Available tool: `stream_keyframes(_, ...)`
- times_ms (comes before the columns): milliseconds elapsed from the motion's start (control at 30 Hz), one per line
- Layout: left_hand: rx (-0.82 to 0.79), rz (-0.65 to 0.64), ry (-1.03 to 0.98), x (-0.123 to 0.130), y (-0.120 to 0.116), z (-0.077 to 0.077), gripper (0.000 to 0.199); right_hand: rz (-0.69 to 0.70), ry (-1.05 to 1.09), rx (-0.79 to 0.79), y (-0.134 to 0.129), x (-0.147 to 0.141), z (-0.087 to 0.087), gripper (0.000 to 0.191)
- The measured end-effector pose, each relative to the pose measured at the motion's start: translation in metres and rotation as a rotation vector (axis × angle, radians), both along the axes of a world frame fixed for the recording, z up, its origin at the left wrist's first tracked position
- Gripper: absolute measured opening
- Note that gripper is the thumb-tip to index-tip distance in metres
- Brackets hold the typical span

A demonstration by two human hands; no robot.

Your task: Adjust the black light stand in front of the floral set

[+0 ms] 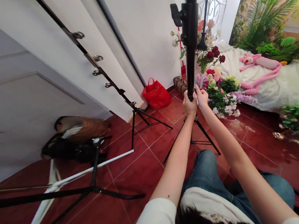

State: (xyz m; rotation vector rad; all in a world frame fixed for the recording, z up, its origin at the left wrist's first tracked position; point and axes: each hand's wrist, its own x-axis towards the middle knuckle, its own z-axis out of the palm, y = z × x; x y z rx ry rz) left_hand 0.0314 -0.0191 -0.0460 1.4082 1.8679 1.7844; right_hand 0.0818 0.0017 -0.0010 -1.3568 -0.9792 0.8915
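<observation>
A black light stand (pixel 191 57) rises upright before me, with a locking knob (pixel 176 15) high on its pole and its tripod legs (pixel 207 134) spread on the floor. My left hand (pixel 190 105) is closed around the lower pole. Just right of it, my right hand (pixel 202 95) is closed against the same spot on the pole; its fingertips are partly hidden, so I cannot see exactly which part they pinch. Artificial flowers (pixel 217 84) stand right behind my right hand.
Another black stand with clips (pixel 95 62) leans left, near a red plastic bag (pixel 157 95). At lower left are a black tripod base (pixel 95 188), white bars (pixel 96 168) and a brown bag (pixel 87 126). A white-draped bed (pixel 290 88) holds a pink plush toy (pixel 263 62).
</observation>
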Motion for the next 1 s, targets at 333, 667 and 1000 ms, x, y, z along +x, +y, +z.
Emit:
stream_keyframes(333, 0.02, 0.026, 0.041, 0.001, -0.004, 0.001, 0.049, 0.199, 0.313, -0.093, -0.141, 0.098, -0.065, 0.052)
stream_keyframes(667, 0.065, 0.004, 0.047, 0.003, -0.016, -0.011, 0.062, -0.469, 0.51, -0.129, -0.367, 0.249, -0.15, 0.04)
stream_keyframes(1000, -0.202, -0.235, -0.042, 0.204, -0.118, -0.082, 0.06, -1.033, 0.59, 0.027, -0.505, 0.333, -0.12, 0.04)
